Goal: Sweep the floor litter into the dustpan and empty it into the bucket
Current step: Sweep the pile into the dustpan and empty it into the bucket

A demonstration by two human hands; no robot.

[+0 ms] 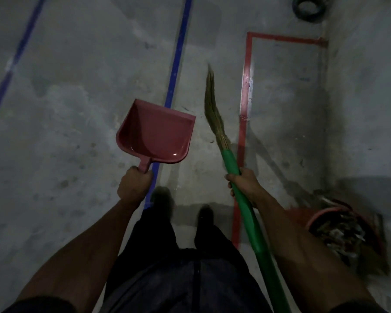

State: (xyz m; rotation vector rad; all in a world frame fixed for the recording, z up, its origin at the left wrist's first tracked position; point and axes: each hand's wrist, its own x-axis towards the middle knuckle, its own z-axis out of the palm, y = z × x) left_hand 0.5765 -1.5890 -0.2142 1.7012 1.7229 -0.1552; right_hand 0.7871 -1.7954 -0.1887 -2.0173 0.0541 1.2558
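My left hand grips the empty dustpan; my right hand grips the broom. Swinging blind risks knocking the full bucket (near the floor's right edge).

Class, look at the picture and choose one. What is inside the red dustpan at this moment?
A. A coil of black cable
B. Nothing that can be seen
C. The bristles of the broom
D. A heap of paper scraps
B: the dustpan, held up by the left hand, shows only its bare red inside, while the broom in the right hand stays apart from it.
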